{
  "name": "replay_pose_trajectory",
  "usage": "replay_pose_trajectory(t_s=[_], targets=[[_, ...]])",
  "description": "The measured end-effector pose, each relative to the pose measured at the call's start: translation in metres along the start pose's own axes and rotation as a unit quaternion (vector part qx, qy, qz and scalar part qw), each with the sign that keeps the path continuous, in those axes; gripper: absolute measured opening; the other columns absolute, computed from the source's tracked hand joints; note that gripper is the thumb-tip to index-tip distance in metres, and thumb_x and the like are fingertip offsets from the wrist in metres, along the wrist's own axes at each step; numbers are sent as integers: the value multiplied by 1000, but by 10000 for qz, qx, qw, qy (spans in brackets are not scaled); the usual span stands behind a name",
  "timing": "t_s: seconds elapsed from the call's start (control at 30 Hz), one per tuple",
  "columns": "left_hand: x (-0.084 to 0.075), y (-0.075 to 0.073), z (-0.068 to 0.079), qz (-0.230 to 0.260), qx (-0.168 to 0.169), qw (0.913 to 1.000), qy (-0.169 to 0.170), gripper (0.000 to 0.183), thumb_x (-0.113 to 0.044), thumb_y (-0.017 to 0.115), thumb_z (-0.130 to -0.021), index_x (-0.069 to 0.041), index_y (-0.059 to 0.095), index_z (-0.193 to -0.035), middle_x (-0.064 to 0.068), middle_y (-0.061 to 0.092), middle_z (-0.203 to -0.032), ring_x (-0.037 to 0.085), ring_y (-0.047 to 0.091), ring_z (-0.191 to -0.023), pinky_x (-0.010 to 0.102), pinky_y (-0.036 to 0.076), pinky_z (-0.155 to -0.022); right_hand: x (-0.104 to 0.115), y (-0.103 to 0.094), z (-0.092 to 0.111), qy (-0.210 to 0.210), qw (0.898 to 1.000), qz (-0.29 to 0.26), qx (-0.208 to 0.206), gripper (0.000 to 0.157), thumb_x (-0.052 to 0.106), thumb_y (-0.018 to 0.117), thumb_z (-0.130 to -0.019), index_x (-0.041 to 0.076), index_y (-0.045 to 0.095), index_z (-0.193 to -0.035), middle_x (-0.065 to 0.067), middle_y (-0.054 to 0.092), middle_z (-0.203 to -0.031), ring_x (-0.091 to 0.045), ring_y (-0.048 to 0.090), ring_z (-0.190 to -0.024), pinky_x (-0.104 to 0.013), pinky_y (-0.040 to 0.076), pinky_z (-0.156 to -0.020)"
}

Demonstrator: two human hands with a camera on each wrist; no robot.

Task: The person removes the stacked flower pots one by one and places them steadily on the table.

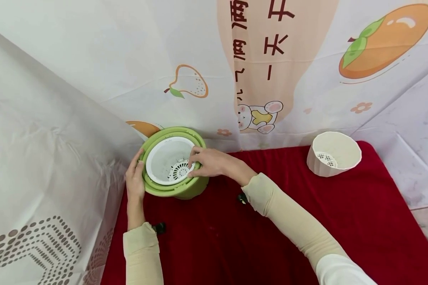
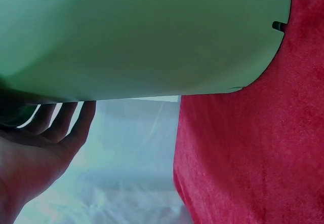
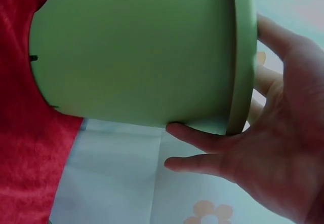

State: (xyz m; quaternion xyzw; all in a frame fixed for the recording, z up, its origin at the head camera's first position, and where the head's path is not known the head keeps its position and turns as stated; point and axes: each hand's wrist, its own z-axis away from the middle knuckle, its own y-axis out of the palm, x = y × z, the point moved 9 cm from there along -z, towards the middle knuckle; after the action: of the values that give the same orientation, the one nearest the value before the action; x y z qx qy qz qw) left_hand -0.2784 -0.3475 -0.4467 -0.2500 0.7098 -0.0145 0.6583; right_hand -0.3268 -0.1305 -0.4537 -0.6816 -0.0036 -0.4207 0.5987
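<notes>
A green flowerpot (image 1: 194,190) stands tilted on the red cloth at the back left, with smooth sides and small notches at its base. Nested in its wide rim is a white inner pot (image 1: 160,168) with a slotted bottom. My left hand (image 1: 135,176) grips the left side of the green rim, thumb on top; the left wrist view shows the other fingers along the pot's outside. From the right, my right hand (image 1: 210,161) reaches over the green rim and pinches the white inner pot's edge. In the right wrist view, two of its fingers (image 3: 197,138) stay outside the green pot.
A cream, faceted pot (image 1: 331,168) with a perforated bottom stands at the back right of the red cloth (image 1: 271,221). Behind rises a white printed sheet (image 1: 146,51), close to the green pot. Another pale sheet (image 1: 57,166) hangs at the left edge.
</notes>
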Motion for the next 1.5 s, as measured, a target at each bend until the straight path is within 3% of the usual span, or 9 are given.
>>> replay_pose_trajectory(t_s=[0.17, 0.33, 0.47, 0.6, 0.8, 1.0, 1.2, 1.4, 1.5], targets=[[-2, -1, -1, 36, -6, 10000, 59, 43, -11, 42, -106, -2, 46, -148, 13, 45, -151, 26, 36, -141, 27, 31, -111, 2, 1, 0, -83, 9987, 502, 102, 38, 50, 57, -98, 22, 68, -122, 7, 49, -133, -14, 58, -103, -30, 45, -94], [-1, -2, -2, 26, -18, 10000, 50, 43, -11, 42, -106, -3, 47, -147, 13, 45, -151, 26, 38, -140, 25, 33, -108, 7, -1, 0, 31, 9931, 1110, 367, 37, 46, 50, -102, 26, 66, -130, 5, 50, -143, -16, 54, -123, -37, 42, -104], [0, -2, -2, 53, -17, 10000, 60, 43, -11, 42, -106, -3, 47, -147, 13, 45, -151, 26, 38, -140, 25, 33, -107, 10, -3, -1, 344, 9863, 1513, 560, 37, 45, 49, -103, 31, 64, -135, 7, 49, -148, -31, 45, -136, -60, 31, -110], [-1, -2, 0, 29, -14, 10000, 53, 43, -11, 42, -106, -2, 46, -147, 13, 45, -152, 26, 37, -141, 25, 32, -108, 8, -1, -2, 588, 9811, 1740, 605, 39, 49, 47, -103, 34, 62, -136, 9, 47, -150, -52, 32, -138, -78, 14, -105], [1, -1, 0, -41, 35, 10000, -1, 43, -14, 41, -106, -4, 46, -148, 12, 43, -153, 25, 37, -140, 27, 32, -108, 10, -3, -1, 482, 9757, 2118, 276, 41, 54, 47, -101, 36, 64, -134, 10, 49, -149, -58, 19, -140, -77, 1, -106], [16, -3, -7, 145, 6, 9999, -1, 43, -16, 42, -107, -9, 47, -149, 8, 44, -153, 24, 37, -141, 29, 31, -111, 12, -5, 0, 228, 9737, 2266, -44, 40, 55, 47, -100, 38, 66, -131, 10, 49, -148, -46, 9, -148, -75, -3, -108], [37, -6, -13, 72, -132, 9999, 25, 42, -24, 42, -107, -19, 50, -148, 1, 45, -152, 20, 38, -140, 28, 31, -111, 13, -4, 0, -3, 9750, 2219, -134, 38, 54, 47, -101, 35, 68, -127, 10, 53, -143, -37, 12, -150, -73, 0, -110], [37, -5, -13, 44, -148, 9998, 108, 42, -27, 43, -107, -21, 51, -147, -1, 47, -151, 18, 38, -140, 29, 31, -111, 13, -3, -1, -134, 9750, 2218, -53, 39, 52, 48, -101, 29, 68, -125, 7, 57, -136, -39, 15, -149, -70, 3, -112], [28, -2, -10, 69, -41, 10000, 59, 42, -24, 43, -107, -17, 49, -148, 2, 45, -152, 19, 36, -141, 31, 30, -113, 13, -6, -2, -176, 9760, 2173, -32, 36, 50, 52, -100, 27, 67, -124, 6, 57, -132, -42, 18, -147, -68, 4, -113]])
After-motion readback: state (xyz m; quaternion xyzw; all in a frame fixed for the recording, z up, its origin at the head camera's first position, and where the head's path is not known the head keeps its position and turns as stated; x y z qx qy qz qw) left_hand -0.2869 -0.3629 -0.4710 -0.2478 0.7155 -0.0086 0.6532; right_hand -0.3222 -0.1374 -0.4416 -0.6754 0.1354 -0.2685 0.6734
